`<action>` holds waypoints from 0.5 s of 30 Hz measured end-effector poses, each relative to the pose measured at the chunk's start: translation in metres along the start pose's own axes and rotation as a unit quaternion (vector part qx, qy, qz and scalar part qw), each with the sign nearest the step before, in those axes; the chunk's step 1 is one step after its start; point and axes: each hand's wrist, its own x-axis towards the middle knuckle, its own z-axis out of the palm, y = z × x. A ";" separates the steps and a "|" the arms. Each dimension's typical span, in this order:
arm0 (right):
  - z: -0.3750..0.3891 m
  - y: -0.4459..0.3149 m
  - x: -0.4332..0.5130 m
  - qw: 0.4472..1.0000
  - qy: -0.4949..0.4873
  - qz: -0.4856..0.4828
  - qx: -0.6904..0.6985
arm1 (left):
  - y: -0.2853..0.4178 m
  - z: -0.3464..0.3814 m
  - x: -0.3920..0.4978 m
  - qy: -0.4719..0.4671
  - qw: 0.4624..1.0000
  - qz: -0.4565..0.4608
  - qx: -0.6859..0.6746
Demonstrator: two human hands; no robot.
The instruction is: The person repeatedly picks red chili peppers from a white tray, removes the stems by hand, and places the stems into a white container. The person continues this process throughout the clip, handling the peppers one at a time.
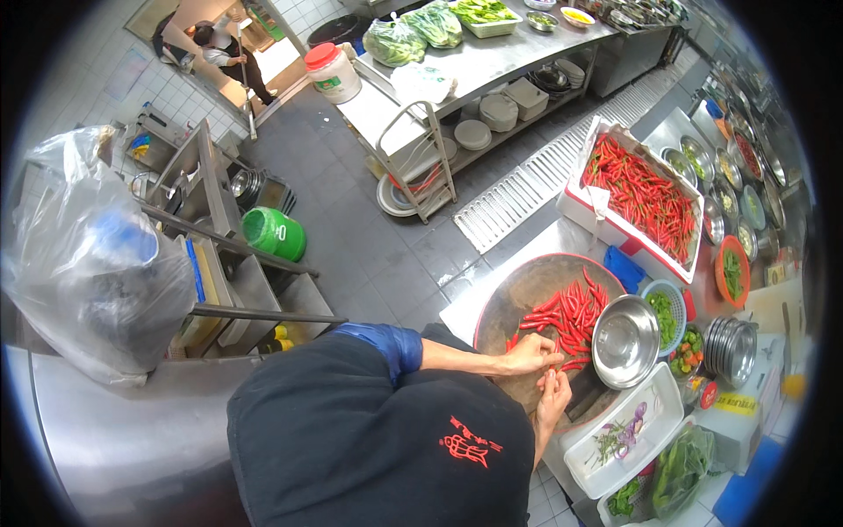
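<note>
Both hands are over a round wooden chopping board (520,296) with a red rim. My left hand (529,357) has its thumb and fingers bent in a pinch, close to a heap of fresh red chilies (571,313). Just below it, my right hand (552,397) pinches with its fingertips, where a small bit of red chili shows. What the left fingertips hold is too small to tell. To the right of the hands, a stainless steel bowl (625,342) sits at the board's edge. A dark, flat thing (588,394), partly hidden, lies under it.
A white box of red chilies (642,197) stands beyond the board. Near me are a blue basket of cut green peppers (662,319), a white tray with shallot pieces (622,431) and stacked metal dishes (731,352). A person (230,56) with a long pole stands in the doorway.
</note>
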 end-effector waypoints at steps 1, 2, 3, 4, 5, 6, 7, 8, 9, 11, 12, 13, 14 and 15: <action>0.003 -0.005 0.000 0.999 -0.004 -0.034 0.001 | 0.002 0.001 0.000 -0.003 0.999 -0.001 -0.045; 0.006 -0.009 0.000 0.999 0.012 -0.044 0.003 | 0.004 -0.003 0.001 -0.013 0.993 -0.053 -0.107; 0.007 -0.014 -0.002 0.998 0.013 -0.054 0.007 | 0.005 -0.004 0.003 -0.019 0.980 -0.103 -0.172; 0.009 -0.018 -0.005 0.998 0.017 -0.053 0.029 | 0.005 -0.007 0.003 -0.077 0.955 -0.133 -0.253; 0.010 -0.020 -0.006 0.997 0.023 -0.068 0.042 | 0.005 -0.008 0.004 -0.123 0.914 -0.162 -0.350; 0.010 -0.021 -0.006 0.997 0.025 -0.056 0.056 | 0.004 -0.012 0.006 -0.137 0.895 -0.200 -0.375; 0.006 -0.022 -0.010 0.997 0.001 -0.059 0.052 | 0.004 -0.013 0.010 -0.034 0.887 -0.228 -0.401; 0.006 -0.021 -0.012 0.996 0.008 -0.057 0.071 | 0.004 -0.021 0.012 -0.046 0.910 -0.189 -0.367; 0.004 -0.021 -0.013 0.995 0.013 -0.058 0.078 | 0.005 -0.028 0.016 -0.047 0.915 -0.172 -0.361; 0.004 -0.021 -0.012 0.993 0.046 -0.013 0.106 | 0.007 -0.036 0.017 -0.034 0.963 -0.153 -0.219; 0.005 -0.021 -0.012 0.992 0.062 0.003 0.112 | 0.006 -0.036 0.014 -0.053 0.963 -0.148 -0.217; 0.007 -0.021 -0.010 0.989 0.070 0.017 0.129 | 0.006 -0.035 0.014 -0.056 0.968 -0.135 -0.206; 0.008 -0.021 -0.009 0.986 0.082 0.020 0.142 | 0.004 -0.032 0.011 -0.064 0.970 -0.127 -0.195; 0.009 -0.020 -0.008 0.983 0.088 0.025 0.160 | 0.000 -0.029 0.009 -0.056 0.975 -0.137 -0.165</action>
